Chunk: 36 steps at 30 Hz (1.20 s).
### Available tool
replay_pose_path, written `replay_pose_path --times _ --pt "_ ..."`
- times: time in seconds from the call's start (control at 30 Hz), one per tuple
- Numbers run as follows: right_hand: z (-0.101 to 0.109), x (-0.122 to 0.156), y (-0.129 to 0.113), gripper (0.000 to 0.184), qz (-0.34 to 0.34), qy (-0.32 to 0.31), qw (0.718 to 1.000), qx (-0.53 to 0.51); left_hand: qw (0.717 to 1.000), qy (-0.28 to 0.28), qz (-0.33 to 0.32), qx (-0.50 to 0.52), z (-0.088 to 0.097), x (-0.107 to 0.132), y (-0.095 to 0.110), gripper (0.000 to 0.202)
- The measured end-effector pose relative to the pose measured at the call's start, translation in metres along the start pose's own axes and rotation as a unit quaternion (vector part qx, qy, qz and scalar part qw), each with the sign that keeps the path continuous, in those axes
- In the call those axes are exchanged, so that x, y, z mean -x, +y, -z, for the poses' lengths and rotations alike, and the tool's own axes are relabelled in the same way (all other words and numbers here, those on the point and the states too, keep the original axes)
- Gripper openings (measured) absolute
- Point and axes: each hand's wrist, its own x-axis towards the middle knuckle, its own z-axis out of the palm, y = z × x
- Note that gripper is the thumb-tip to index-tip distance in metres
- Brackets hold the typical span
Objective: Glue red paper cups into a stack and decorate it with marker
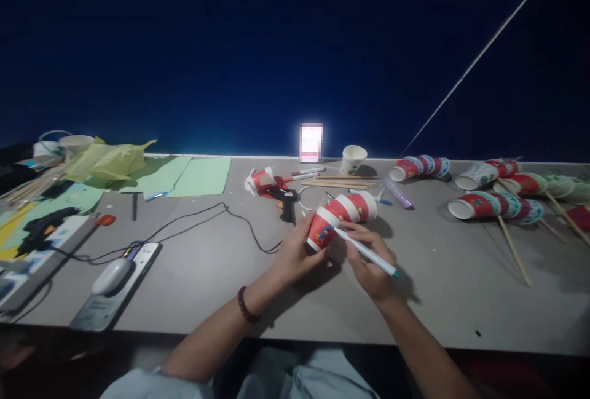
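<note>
Glossy paper cups (343,214), matt table (216,276)

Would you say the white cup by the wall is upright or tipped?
Upright: the white cup stands with its rim up.

Dim light is falling on the bench (207,288); the background is reading dark blue. A white panel (311,142) is glaring, blown out. Edges are bowing and blurring.
</note>
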Motion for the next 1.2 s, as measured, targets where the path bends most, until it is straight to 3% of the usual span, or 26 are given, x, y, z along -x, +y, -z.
replay_pose_path --times 0.97,1.2 --pt "0.0043 0.0012 0.0019 0.010 -0.005 -0.030 0.999 -0.024 1.000 0.002 0.006 0.024 0.0005 -0.0025 0.0007 0.078" --pt "0.0045 0.0021 0.0010 0.011 -0.005 -0.021 1.000 -0.005 0.997 0.026 0.005 0.071 -0.0026 -0.0025 -0.0017 0.064"
